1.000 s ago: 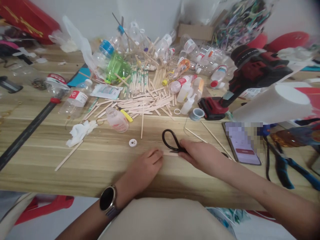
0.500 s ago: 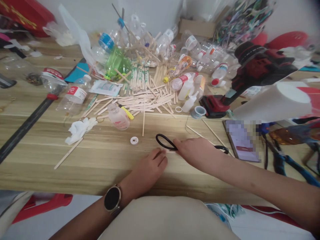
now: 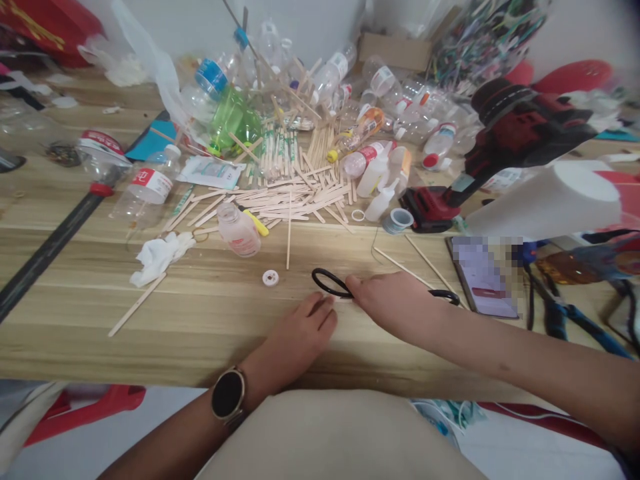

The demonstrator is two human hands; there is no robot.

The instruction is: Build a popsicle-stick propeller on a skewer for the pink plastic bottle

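Head view: right hand is grasping a black-handled tool, probably scissors, fingers wrapping its middle. One loop is sticking out left of the grip; the other black end is showing past the right side of the hand. Blades are hiding under the hand, so I can't tell how they're standing.

Key relation: tool's long axis is running roughly left-right, about parallel to the front edge of the counter. Right hand is the near one, already on it. Left hand is resting on the counter, fingertips sitting just below the left loop, on the wearer's side; can't tell whether they're touching it. Left fingers are bending downward; can't tell if they're pinching anything. A pale sliver is showing between the hands, too small to identify.

Around them: white cap is lying beyond the left hand, a single wooden stick is pointing toward the hands from the wooden stick pile. Open pink bottle is standing left of that stick. Smartphone is lying right of the right hand, blue-handled pliers just beyond it.
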